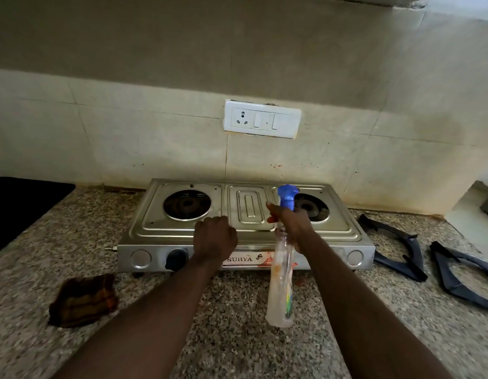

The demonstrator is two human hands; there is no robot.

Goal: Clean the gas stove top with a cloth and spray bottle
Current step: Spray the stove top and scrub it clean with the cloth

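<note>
Two-burner steel gas stove (155, 228) on speckled granite counter (237, 310), back edge near tiled wall. Both pan supports off: two dark rings (396, 250) (461, 274) lying side by side on counter right of stove. Left burner (187, 205) and right burner (311, 207) bare in their wells. One dark knob (176, 258) on front panel, left of centre. Left hand (215, 237) clenched in a fist, knuckles up, resting at front edge of stove top between left burner and centre panel; nothing seen in it. Right hand (292, 222) wrapped round neck of clear spray bottle (282, 280), just under blue trigger head; bottle tilted, head aimed away over stove top near right burner, base toward camera, over front panel and counter. Brown checked cloth (83, 299) bunched on counter, front left of stove, apart from both hands. White socket-and-switch plate (262, 119) on wall above stove. Black flat surface (21, 209) at far left edge of counter.
</note>
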